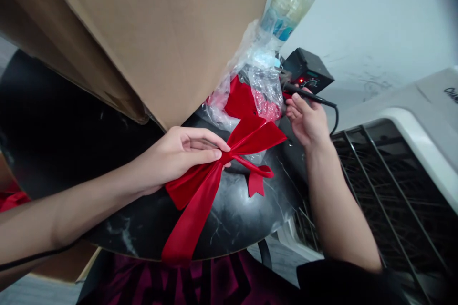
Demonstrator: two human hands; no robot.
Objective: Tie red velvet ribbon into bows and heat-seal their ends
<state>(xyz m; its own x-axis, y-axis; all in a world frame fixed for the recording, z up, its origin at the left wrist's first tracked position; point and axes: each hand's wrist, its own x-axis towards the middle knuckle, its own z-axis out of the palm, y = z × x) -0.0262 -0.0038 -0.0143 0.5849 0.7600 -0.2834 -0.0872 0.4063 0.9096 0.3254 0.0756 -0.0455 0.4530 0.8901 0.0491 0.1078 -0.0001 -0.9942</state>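
My left hand (186,152) pinches a red ribbon bow (254,136) at its centre knot, thumb on top. One long ribbon tail hangs over the front edge of the black marbled round table (246,219), and a shorter notched tail curls to the right. My right hand (307,116) is closed around the black handle of what looks like a soldering iron (318,98), whose cord bends down on the right. The iron's tip is hidden. Just behind stands a black control box (307,70) with a lit red light and a dial.
A large cardboard box (153,24) fills the back left of the table. A clear plastic bag (257,81) with red pieces lies behind the bow. Bottles (293,0) lean by the wall. At right stands a white unit with a dark grille (379,176).
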